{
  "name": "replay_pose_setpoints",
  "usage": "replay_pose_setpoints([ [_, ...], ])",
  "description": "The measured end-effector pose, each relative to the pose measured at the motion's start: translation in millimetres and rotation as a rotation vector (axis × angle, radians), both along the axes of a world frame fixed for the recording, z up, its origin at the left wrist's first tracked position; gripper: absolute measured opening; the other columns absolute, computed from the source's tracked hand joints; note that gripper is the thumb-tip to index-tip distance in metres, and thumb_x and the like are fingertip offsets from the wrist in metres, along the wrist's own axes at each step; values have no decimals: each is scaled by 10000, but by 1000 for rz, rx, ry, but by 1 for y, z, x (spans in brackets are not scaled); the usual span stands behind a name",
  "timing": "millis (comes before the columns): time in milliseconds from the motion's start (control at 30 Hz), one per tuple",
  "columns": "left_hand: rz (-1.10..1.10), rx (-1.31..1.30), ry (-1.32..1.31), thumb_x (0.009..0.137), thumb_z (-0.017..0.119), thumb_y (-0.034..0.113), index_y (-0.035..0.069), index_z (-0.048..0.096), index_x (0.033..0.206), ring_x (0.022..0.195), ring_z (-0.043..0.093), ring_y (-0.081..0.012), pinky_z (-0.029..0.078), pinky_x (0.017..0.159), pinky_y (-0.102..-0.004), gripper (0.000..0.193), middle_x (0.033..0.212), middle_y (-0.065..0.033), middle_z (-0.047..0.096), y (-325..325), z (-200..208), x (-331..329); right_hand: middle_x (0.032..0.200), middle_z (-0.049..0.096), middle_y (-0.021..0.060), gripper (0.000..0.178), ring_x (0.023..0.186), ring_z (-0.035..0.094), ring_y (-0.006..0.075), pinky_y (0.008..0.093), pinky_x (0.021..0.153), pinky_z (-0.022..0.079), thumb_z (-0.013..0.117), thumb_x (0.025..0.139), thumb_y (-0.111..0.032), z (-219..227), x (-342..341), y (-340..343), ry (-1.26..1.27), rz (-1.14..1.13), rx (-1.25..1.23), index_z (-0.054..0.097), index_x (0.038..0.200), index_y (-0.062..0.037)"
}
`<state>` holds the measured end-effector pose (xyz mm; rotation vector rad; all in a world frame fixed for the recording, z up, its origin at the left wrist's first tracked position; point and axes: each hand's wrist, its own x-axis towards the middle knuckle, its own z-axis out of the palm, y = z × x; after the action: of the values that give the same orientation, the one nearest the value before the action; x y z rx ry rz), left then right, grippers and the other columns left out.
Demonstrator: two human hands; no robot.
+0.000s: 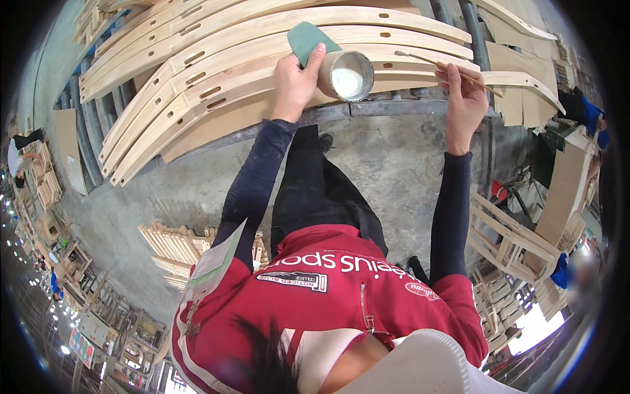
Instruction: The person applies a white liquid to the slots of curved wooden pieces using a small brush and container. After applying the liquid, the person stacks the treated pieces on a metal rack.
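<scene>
Daubing slats (420,23) seems underway: left hand (294,82) grips cup (327,81), green pad (308,41); right hand (466,95) pinches stick (428,60), next likely needing steady aim.

Red top (407,322) (metal zip (365,305) at chest), dark navy sleeves (450,217), black trousers (298,187).

Left arm (252,177) slants inward, left grip (294,84) curled, thumb (317,58) extended; right arm (451,203) reaches straight forward, right grip (467,98) loosely pinched.

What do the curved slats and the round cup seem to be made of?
The curved slats look like bare wood: pale, matte, with faint lengthwise grain. The round cup could be cardboard or plastic: dull tan wall, mottled rim.
</scene>
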<state>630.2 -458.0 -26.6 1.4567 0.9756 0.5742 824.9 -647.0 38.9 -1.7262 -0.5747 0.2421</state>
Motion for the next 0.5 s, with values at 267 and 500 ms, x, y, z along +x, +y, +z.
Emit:
replay_pose_setpoints([
  [267, -3, -58, -17, 938, 648, 333, -38, 709, 869, 661, 548, -63, 469, 613, -271, 383, 711, -32, 676, -8, 7, -15, 817, 727, 50, 163, 778, 705, 86, 221, 702, 542, 700, 906, -187, -42, 17, 6, -262, 1, -201, 648, 939, -36],
  [500, -15, -76, 12, 940, 647, 327, -35, 704, 847, 653, 543, -62, 465, 602, -270, 378, 704, -30, 673, -10, 2, -24, 776, 722, 43, 199, 735, 700, 82, 224, 672, 533, 698, 908, -224, -37, 14, 7, -382, -16, -339, 646, 946, -36],
])
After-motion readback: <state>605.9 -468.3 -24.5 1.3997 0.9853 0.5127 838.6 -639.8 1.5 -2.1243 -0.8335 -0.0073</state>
